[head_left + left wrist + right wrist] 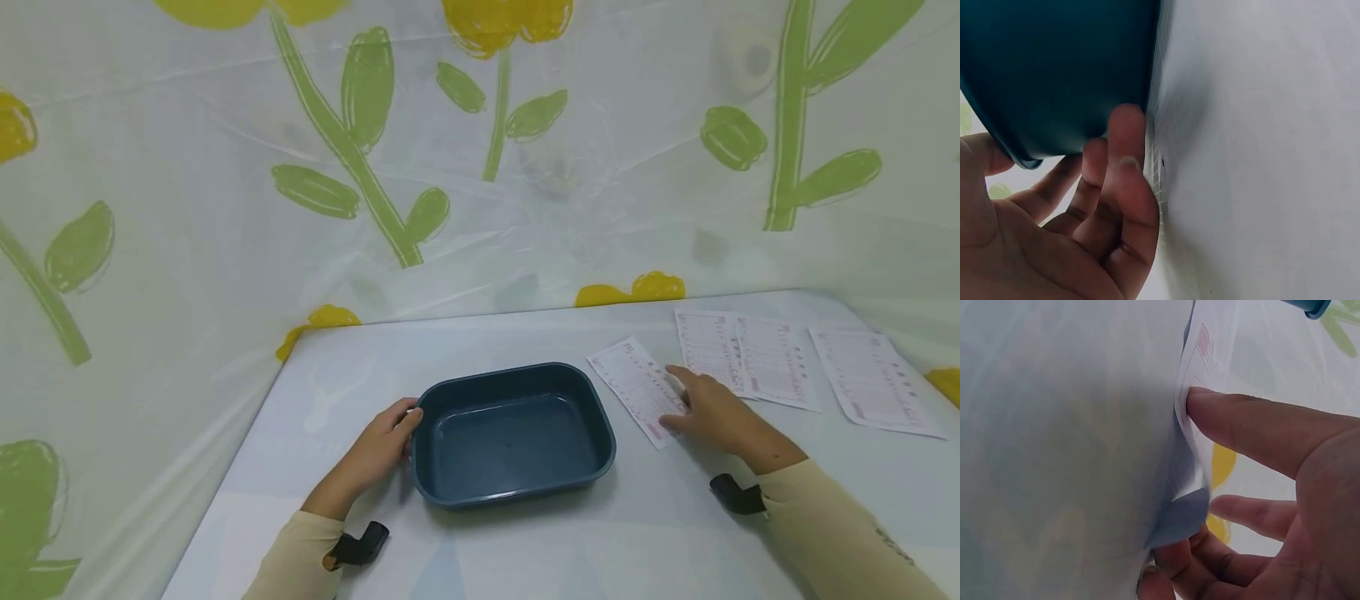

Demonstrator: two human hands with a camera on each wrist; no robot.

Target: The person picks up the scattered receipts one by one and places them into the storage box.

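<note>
A dark teal rectangular plastic basin (510,446) stands in the middle of the table in the head view, with nothing inside. My left hand (384,446) grips its left end. In the left wrist view the thumb lies over the basin's rim, and the curled fingers (1125,134) touch its outer wall. Right of the basin lies a printed paper sheet (630,379). My right hand (712,412) pinches its near right part. The right wrist view shows the thumb (1229,419) on the printed face and other fingers at the sheet's raised, bent edge.
Two overlapping printed sheets (780,358) lie behind and right of my right hand. Farther right is another sheet (873,379). A flower-patterned curtain (570,225) hangs along the table's back edge. Black devices (360,546) sit at both wrists.
</note>
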